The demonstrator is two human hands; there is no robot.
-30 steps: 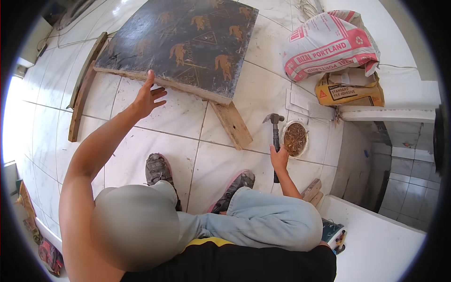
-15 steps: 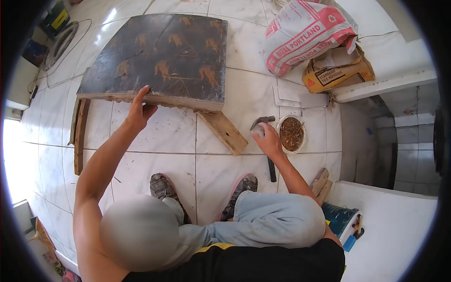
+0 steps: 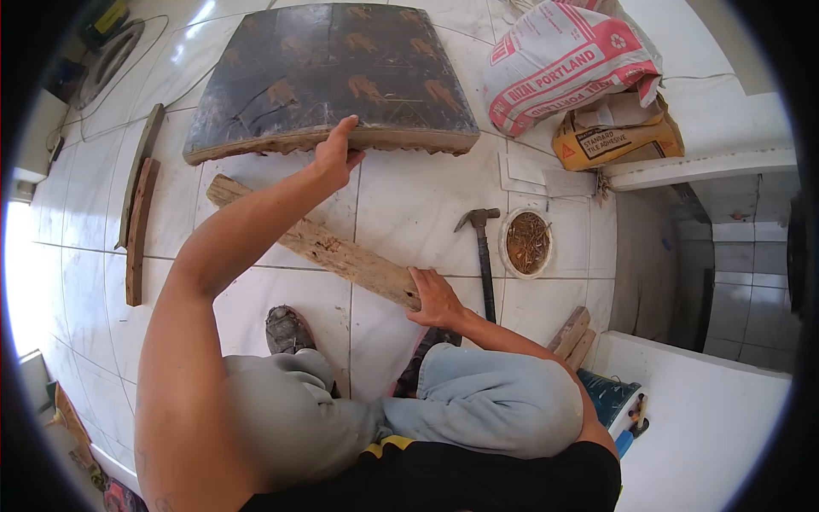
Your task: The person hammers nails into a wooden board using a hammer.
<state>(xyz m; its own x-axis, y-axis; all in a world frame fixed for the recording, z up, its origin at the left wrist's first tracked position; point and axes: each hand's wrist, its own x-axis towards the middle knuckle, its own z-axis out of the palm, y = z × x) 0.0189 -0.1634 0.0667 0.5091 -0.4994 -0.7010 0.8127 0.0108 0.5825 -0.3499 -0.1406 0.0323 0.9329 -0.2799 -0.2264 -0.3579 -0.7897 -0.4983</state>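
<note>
My left hand (image 3: 335, 159) grips the near edge of a dark, printed plywood panel (image 3: 341, 77), thumb on top and fingers partly hidden underneath. The panel's near edge looks raised off the tiles. Closer to me, a rough wooden plank (image 3: 341, 253) slants across the floor, passing under my left forearm. Its right end is held by my right hand (image 3: 435, 299), fingers curled over it. Just right of that hand lies a claw hammer (image 3: 484, 256), head away from me. A white tub (image 3: 528, 275) filled with nails sits beside the hammer.
Two narrow wood strips (image 3: 141, 230) lie at left. A cement bag (image 3: 563, 64) and a tile adhesive bag (image 3: 618, 136) stand at back right, near loose tile pieces (image 3: 567, 183). Wood offcuts (image 3: 573, 334) and a dark bucket (image 3: 607, 397) are by my right knee.
The panel has moved away from me and to the right. The plank, mostly covered before, now shows along its length. My right hand has gone from beside the hammer to the plank's end.
</note>
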